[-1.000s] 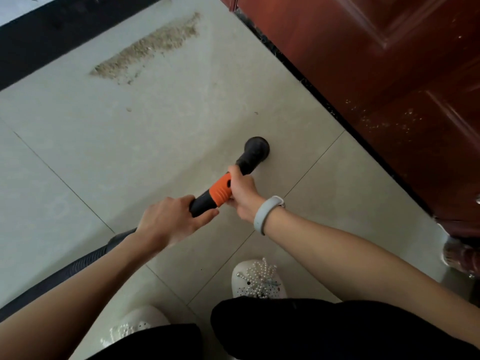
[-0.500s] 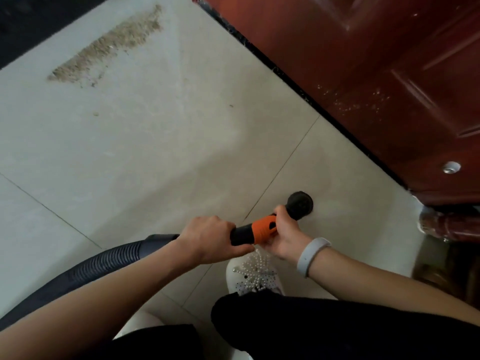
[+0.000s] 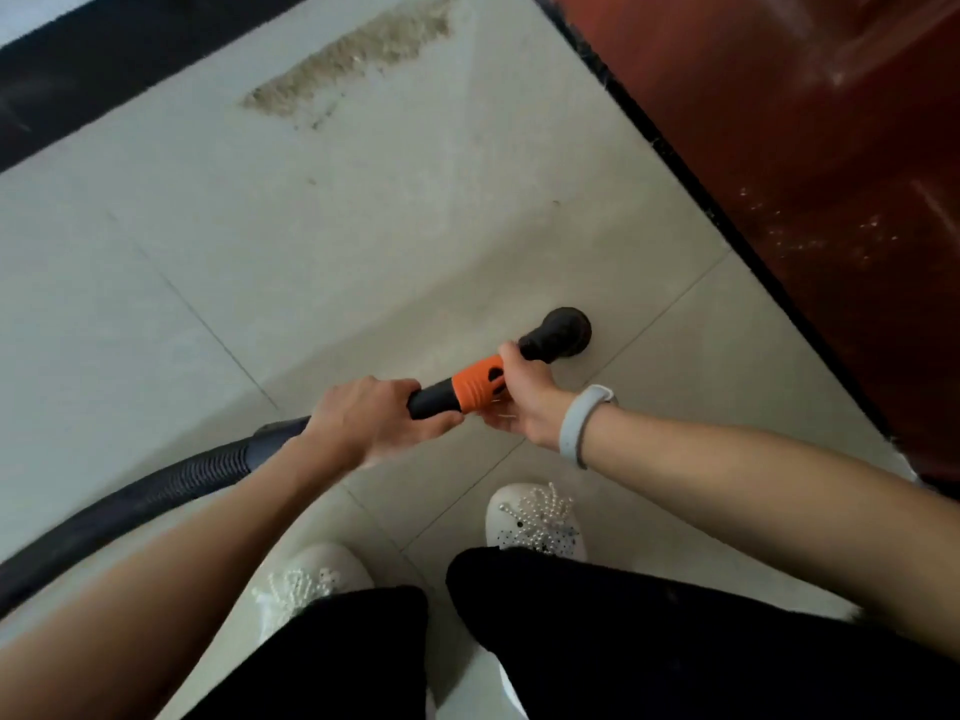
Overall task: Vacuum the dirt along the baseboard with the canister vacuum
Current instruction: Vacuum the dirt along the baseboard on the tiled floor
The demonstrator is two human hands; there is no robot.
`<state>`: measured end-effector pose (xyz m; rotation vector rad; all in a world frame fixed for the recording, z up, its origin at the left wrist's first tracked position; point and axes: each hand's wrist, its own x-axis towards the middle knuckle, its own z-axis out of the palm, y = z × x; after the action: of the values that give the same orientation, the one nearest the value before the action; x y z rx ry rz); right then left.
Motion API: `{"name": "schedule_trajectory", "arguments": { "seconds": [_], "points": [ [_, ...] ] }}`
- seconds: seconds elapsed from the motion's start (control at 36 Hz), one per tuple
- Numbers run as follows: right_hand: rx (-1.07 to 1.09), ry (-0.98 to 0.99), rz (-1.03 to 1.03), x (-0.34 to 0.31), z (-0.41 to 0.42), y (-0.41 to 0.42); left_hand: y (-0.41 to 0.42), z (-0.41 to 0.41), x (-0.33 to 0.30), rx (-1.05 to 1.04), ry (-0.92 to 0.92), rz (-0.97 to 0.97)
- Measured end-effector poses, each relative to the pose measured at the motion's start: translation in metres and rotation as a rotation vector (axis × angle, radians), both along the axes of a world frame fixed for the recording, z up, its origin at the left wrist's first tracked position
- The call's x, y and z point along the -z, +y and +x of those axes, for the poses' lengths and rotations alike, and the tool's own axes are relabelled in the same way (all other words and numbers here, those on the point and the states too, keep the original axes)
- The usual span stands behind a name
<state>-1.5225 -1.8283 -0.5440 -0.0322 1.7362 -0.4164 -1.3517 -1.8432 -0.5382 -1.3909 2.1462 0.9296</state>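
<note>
A black vacuum wand with an orange collar [image 3: 477, 386] ends in a round black brush nozzle [image 3: 563, 332] held just above the pale floor tiles. My left hand [image 3: 374, 420] grips the black handle where the ribbed hose [image 3: 156, 498] joins. My right hand [image 3: 524, 394], with a grey wristband, holds the wand just past the orange collar. A long patch of sandy dirt [image 3: 348, 62] lies on the tiles far ahead, beside the black baseboard [image 3: 104, 70]. The canister is out of view.
A dark red wooden door [image 3: 810, 148] with a black threshold strip [image 3: 727, 220] runs along the right. My white beaded shoes [image 3: 537, 522] stand on the tiles below the wand. The hose trails off to the lower left.
The view has swung, so the dirt patch now sits higher and more central. The nozzle has risen in the frame compared with half a second ago. Both hands keep their hold on the wand.
</note>
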Motion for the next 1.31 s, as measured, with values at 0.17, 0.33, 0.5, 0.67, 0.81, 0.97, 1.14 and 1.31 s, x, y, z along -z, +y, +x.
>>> {"name": "schedule_trajectory", "arguments": {
  "seconds": [0.17,0.33,0.5,0.67,0.81,0.97,1.14,1.31],
  "points": [
    [-0.255,-0.151,0.308,-0.025,0.07,0.029,0.056,0.079,-0.023,0.008,-0.162,0.125],
    [-0.138,-0.417,0.458,-0.029,0.157,0.059,0.08,0.171,-0.044,-0.094,-0.325,0.119],
    [-0.211,-0.441,0.384,-0.033,0.221,0.049,0.087,0.234,-0.045,-0.335,-0.342,0.103],
    [-0.342,-0.359,0.221,-0.024,0.23,0.001,0.071,0.232,-0.033,-0.57,-0.317,-0.014],
    [-0.38,-0.218,0.122,-0.016,0.214,-0.041,0.034,0.208,-0.022,-0.6,-0.251,-0.023],
    [-0.262,-0.11,0.177,-0.015,0.165,-0.042,0.006,0.163,-0.017,-0.385,-0.201,0.027],
    [-0.168,0.083,0.097,-0.008,0.106,-0.061,-0.034,0.097,-0.001,-0.252,-0.128,-0.004],
    [-0.121,0.156,0.02,-0.012,0.082,-0.082,-0.051,0.063,0.005,-0.311,-0.077,-0.021]
  ]
}}
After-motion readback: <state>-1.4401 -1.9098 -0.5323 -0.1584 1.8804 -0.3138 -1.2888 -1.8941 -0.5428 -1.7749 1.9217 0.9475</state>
